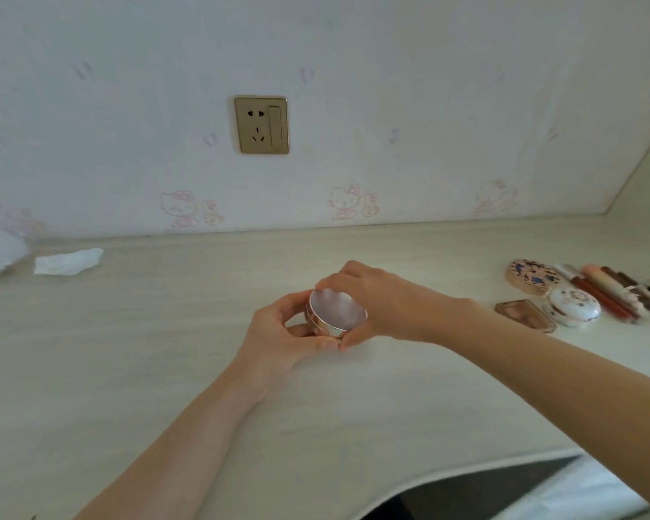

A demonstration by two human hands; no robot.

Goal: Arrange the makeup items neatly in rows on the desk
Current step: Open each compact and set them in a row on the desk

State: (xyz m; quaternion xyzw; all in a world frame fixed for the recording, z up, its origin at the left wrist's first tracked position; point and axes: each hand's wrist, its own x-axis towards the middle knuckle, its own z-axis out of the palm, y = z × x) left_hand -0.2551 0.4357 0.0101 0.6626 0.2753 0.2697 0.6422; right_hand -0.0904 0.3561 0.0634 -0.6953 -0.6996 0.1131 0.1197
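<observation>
A round silver compact with a shiny lid is held just above the middle of the pale desk. My left hand grips it from the near left, my right hand from the right and top. At the far right lie other makeup items: a patterned round compact, a white domed compact, a flat pink palette and several lipstick tubes side by side.
A crumpled white tissue lies at the back left by the wall. A gold wall socket sits above the desk. The desk's curved front edge runs at the lower right.
</observation>
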